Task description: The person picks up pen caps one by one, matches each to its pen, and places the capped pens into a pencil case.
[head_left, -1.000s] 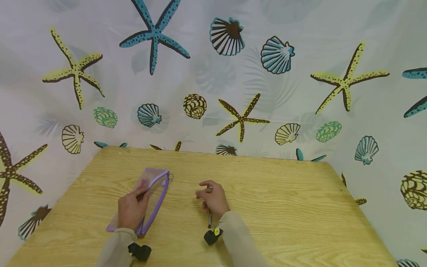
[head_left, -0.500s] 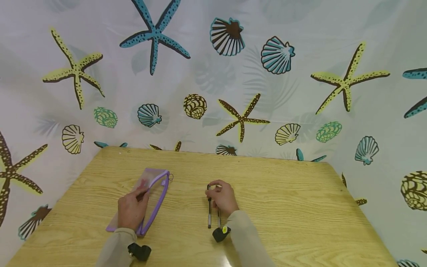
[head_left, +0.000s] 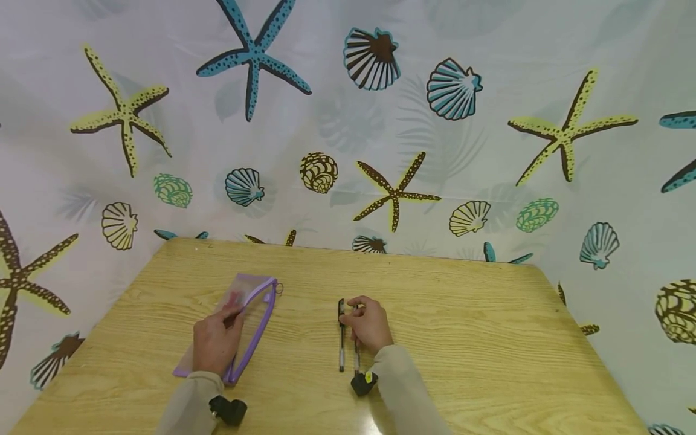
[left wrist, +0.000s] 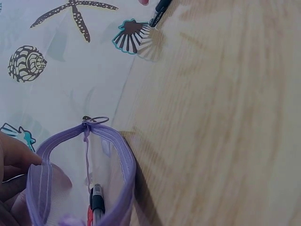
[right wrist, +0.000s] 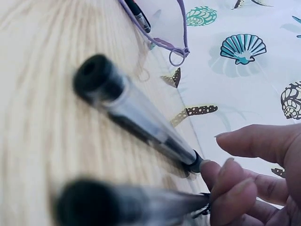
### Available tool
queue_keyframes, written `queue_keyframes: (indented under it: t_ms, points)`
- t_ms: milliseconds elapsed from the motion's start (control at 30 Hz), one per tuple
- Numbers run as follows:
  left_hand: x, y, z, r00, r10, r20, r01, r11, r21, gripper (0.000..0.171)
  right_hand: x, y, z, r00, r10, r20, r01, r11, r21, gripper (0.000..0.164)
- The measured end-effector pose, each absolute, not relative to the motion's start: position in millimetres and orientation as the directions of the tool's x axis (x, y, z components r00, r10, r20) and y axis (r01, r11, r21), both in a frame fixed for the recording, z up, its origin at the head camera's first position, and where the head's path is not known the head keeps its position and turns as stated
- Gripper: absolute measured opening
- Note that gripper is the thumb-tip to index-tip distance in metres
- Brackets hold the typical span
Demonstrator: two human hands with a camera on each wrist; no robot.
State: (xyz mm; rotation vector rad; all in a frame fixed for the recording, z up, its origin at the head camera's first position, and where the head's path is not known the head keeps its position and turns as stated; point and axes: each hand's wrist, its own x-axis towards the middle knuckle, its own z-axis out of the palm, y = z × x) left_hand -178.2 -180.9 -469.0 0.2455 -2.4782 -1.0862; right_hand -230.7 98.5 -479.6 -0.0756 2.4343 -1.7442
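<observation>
In the head view my left hand (head_left: pixel 216 343) pinches the rim of a see-through pouch (head_left: pixel 255 347) with purple zipper edging, holding its mouth apart. Inside, the left wrist view shows a pen (left wrist: pixel 97 200) and something red beside it. My right hand (head_left: pixel 371 325) is over two clear-barrelled, black-capped pens lying nearly parallel on the table. Its fingertips are at the cap end of the left pen (head_left: pixel 341 347) and over the upper part of the right pen (head_left: pixel 356 357). In the right wrist view one finger (right wrist: pixel 254 140) is raised apart. Whether the others grip the right pen is unclear.
The wooden table (head_left: pixel 462 338) extends around both hands. Behind it and at its sides hangs a white curtain (head_left: pixel 337 121) printed with starfish and shells. A ring (head_left: pixel 280 288) hangs at the pouch's far end.
My right hand has shifted right, from over the left pen towards the right one. Both pens now show beneath it. The left hand and pouch stay in place.
</observation>
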Motion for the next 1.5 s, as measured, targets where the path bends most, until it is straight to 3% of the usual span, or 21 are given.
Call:
queue_keyframes:
  t_ms: [1133,1500]
  points:
    - [-179,-182,-473,-0.893,-0.312,0.324,0.023,0.688,0.726,0.022,-237,83,-475,-0.994,-0.083,-0.075,0.01,0.598,-0.801,0.046]
    - [-179,-181,-473,-0.89,-0.317,0.327,0.023,0.685,0.728,0.021,-238,86,-476,-0.992,-0.098,-0.084,0.017,0.542,-0.84,0.047]
